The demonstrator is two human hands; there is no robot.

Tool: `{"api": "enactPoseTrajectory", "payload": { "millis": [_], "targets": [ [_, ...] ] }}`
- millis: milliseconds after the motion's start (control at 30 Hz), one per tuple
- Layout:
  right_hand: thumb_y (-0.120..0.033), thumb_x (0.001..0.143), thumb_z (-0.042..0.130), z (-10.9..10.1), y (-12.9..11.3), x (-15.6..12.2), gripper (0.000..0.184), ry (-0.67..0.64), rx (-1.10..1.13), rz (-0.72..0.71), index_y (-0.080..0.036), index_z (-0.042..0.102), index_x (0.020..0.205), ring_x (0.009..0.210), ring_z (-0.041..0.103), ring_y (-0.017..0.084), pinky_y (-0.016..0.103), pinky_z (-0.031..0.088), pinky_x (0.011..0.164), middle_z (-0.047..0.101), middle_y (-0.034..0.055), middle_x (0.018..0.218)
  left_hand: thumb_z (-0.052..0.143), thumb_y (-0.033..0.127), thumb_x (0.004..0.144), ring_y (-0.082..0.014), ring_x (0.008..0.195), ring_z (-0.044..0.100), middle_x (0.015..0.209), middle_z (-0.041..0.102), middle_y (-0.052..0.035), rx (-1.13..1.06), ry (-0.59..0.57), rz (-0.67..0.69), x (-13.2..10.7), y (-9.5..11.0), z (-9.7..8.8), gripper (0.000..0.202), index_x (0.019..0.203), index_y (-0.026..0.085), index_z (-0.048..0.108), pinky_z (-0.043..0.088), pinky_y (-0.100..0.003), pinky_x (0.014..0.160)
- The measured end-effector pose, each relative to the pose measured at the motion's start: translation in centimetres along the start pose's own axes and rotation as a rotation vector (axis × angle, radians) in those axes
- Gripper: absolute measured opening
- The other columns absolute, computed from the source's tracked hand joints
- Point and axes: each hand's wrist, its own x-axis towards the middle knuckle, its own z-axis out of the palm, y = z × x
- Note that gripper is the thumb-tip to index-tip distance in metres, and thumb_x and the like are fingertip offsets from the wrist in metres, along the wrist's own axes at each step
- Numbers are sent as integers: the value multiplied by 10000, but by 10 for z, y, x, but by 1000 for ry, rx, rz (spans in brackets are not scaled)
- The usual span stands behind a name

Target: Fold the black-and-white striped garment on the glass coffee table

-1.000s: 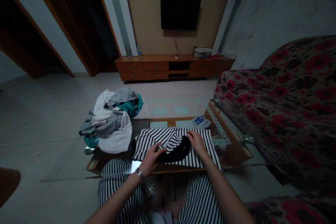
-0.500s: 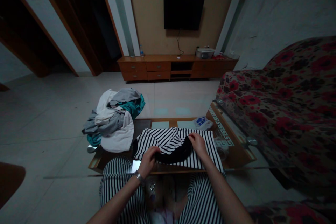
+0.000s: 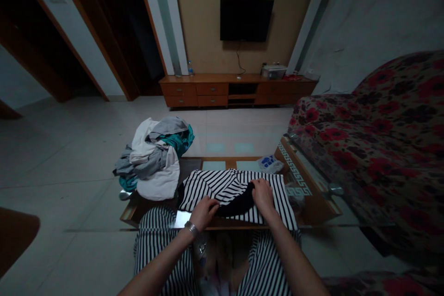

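A black-and-white striped garment [image 3: 222,185] lies spread on the glass coffee table [image 3: 314,203], its lower part hanging off the near edge. My left hand [image 3: 204,212] is closed on the garment's edge beside its black collar band [image 3: 239,203]. A bracelet circles that wrist. My right hand [image 3: 262,195] is closed on the band's right end. Both hands pinch the cloth near the table's front edge.
A pile of white, grey and teal clothes [image 3: 156,159] sits on the table's left end. A small white and blue bag [image 3: 268,163] lies at the far right. A floral sofa [image 3: 374,138] stands to the right, a wooden TV cabinet [image 3: 236,89] and wall TV [image 3: 246,18] ahead.
Both hands have closed on the garment at its black band; the left hand's fingers, spread flat a second ago, are now curled. The view has shifted slightly.
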Motion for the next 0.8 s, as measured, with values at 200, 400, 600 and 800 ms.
{"api": "enactPoseTrajectory", "payload": {
  "millis": [200, 400, 600, 800],
  "targets": [
    [-165, 899, 477, -9, -53, -26, 267, 88, 228, -351, -214, 647, 1098, 1111, 489, 212, 374, 375, 968, 599, 81, 1138, 436, 228, 892, -206, 994, 556, 997, 616, -107, 47, 211, -68, 32, -22, -21, 268, 1008, 140, 661, 407, -319, 920],
    [-192, 775, 676, 12, -79, -65, 340, -171, 279, -514, -248, 620, 1106, 1047, 495, 229, 392, 391, 899, 603, 60, 1085, 568, 223, 801, -206, 891, 629, 970, 662, -109, -19, 267, -375, 81, -36, -21, 481, 1254, 96, 463, 457, -297, 818],
    [-21, 768, 525, 22, -62, -67, 291, -229, 207, -491, -204, 657, 951, 939, 503, 187, 329, 381, 851, 605, 41, 930, 501, 46, 734, -205, 1080, 584, 1165, 620, -151, 24, 324, -261, 94, -36, -9, 446, 1176, 106, 523, 406, -290, 950],
    [-188, 828, 616, 1, -57, -64, 124, -312, 230, -554, -215, 670, 937, 945, 529, 175, 313, 389, 851, 629, 28, 940, 488, 53, 757, -216, 1075, 575, 1151, 612, -144, 64, 367, -202, 90, -36, -12, 388, 1137, 103, 546, 415, -334, 973]
  ]
}}
